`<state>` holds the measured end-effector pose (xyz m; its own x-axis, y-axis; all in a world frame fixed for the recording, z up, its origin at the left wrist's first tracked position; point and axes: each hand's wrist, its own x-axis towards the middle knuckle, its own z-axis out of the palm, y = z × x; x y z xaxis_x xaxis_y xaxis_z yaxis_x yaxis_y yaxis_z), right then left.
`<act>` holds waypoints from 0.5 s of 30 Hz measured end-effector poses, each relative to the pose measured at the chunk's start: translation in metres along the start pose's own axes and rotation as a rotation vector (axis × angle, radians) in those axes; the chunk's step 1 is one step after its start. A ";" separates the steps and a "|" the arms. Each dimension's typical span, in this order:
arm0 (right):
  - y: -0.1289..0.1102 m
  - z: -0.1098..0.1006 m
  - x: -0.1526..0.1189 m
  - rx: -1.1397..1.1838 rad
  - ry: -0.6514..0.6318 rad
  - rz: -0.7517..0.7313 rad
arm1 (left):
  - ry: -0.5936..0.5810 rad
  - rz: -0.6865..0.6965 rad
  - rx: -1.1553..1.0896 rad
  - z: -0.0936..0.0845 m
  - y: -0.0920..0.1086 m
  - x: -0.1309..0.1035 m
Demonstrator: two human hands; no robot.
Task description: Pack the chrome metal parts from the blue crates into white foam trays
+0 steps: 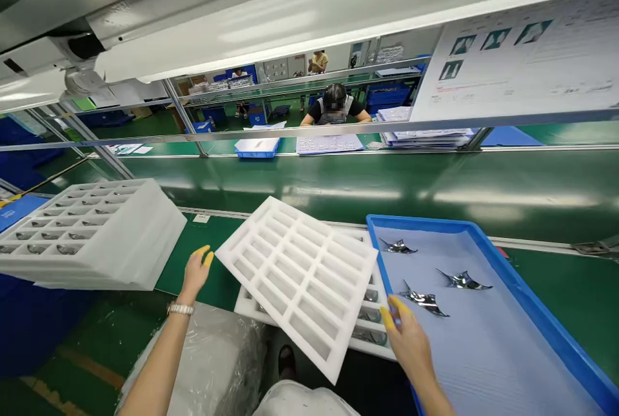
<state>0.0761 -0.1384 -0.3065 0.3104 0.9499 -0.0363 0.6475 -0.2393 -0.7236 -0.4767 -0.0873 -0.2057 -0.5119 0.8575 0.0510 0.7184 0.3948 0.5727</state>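
Tray (309, 279), white and rectangular-celled, slants across a lower tray (377, 346).

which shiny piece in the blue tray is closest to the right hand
The frontmost piece, near the right hand; the other two pieces lie farther back.

"What does the green workbench (570, 287) carry?"
"At the left of the frame, 1 stack of white foam trays (140, 235), with 1 small white label (202, 218) to its right."
"And elsewhere?"
"At center, 1 lower foam tray (374, 347), its front jutting past the bench edge; at right, 1 blue plastic tray (539, 297), reaching the frame's bottom."
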 end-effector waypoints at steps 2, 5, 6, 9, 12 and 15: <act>0.015 0.014 -0.038 0.114 -0.102 0.179 | -0.056 -0.062 0.096 0.003 -0.006 0.042; 0.007 0.033 -0.082 0.259 -0.220 0.306 | -0.175 -0.150 0.166 0.023 -0.004 0.082; -0.002 0.038 -0.091 0.308 -0.255 0.320 | -0.214 -0.165 0.171 0.031 -0.002 0.089; -0.035 0.052 -0.104 0.415 -0.344 0.312 | -0.345 -0.174 0.162 0.052 0.003 0.098; -0.059 0.054 -0.105 0.379 -0.271 0.274 | -0.452 -0.177 0.155 0.055 0.000 0.098; -0.060 0.042 -0.096 0.263 -0.065 0.198 | -0.444 -0.131 0.098 0.047 -0.013 0.094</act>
<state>-0.0220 -0.2064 -0.2885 0.3622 0.9028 -0.2317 0.3743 -0.3686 -0.8509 -0.5118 0.0034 -0.2463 -0.3656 0.8480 -0.3838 0.7129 0.5202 0.4703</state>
